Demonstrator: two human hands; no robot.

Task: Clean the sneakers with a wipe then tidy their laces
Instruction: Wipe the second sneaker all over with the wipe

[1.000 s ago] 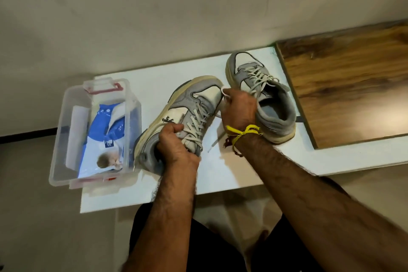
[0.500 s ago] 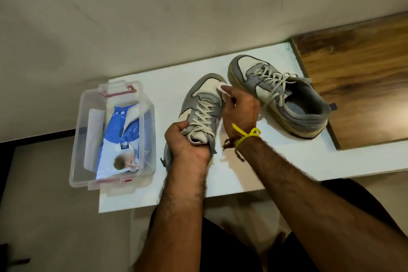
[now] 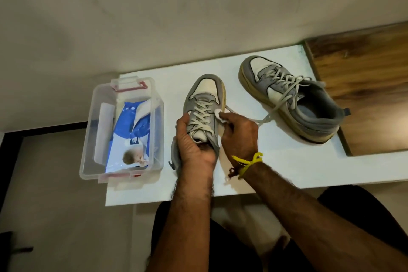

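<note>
Fingers (image 3: 229,120) pinching wipe (image 3: 218,115), left hand (image 3: 194,141) gripping sneaker (image 3: 205,99)

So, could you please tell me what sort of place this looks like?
Probably a home room: a white tabletop against a plain wall, a wood-look panel, and a clear storage box holding a wipes pack.

A clear plastic bin (image 3: 91,139) with red latches stands on the white surface (image 3: 287,168), beside a wooden board (image 3: 371,77).
</note>
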